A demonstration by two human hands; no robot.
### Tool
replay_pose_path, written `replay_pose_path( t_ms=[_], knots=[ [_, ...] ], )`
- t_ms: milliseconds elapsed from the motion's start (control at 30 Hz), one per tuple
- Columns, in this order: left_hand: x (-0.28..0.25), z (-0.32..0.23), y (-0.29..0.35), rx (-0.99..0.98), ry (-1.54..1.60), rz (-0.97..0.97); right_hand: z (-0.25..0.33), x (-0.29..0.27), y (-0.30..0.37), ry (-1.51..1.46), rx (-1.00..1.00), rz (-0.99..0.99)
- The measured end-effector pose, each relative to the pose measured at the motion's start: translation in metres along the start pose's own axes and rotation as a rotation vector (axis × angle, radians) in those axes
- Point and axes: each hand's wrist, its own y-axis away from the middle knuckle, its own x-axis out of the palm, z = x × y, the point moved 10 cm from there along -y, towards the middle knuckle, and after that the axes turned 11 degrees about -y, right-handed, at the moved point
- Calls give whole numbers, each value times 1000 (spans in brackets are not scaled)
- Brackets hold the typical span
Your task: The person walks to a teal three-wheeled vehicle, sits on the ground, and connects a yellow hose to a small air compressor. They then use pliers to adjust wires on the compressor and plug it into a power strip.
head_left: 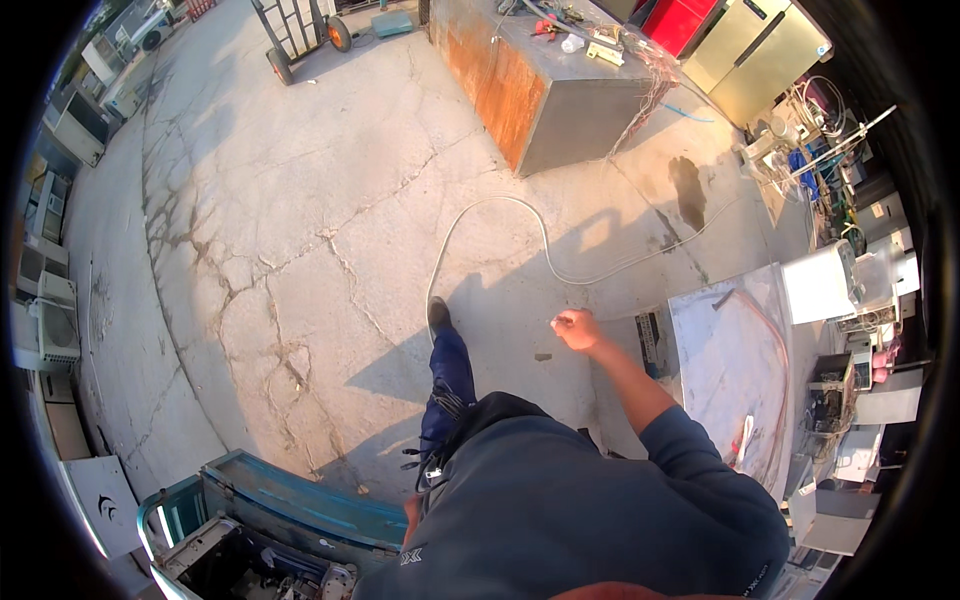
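Note:
My right hand (575,328) is held out in front of me over the concrete, its fingers curled in. A small dark spot shows at the fingers, but I cannot make out what they hold, if anything. Of my left hand (411,512) only a sliver of skin shows beside my waist; its fingers are hidden by my body. One leg in dark blue trousers (449,375) is stretched forward, the shoe by a pale cable (545,235) that winds across the ground.
A rusty metal cabinet (525,100) with tools on top stands ahead. To the right are a pale panel (730,360) and piled appliance parts. A teal metal case (300,495) sits at lower left. A hand truck (300,35) stands far off; old appliances line the left side.

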Motion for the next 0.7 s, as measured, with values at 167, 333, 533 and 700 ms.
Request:
replay_pose_path(
  t_ms=[167,333,533,700],
  knots=[
    [-92,-132,-127,318,-327,-16,-31,-21,-55,-117,280,-49],
    [-213,-263,-229,37,59,39,8,-99,-154,-127,161,-280],
    [-341,-421,-281,-76,693,-291,72,-146,-297,-349,200,-275],
    [-313,-424,-271,-208,798,-376,159,-165,-461,-478,113,-146]
  ],
)
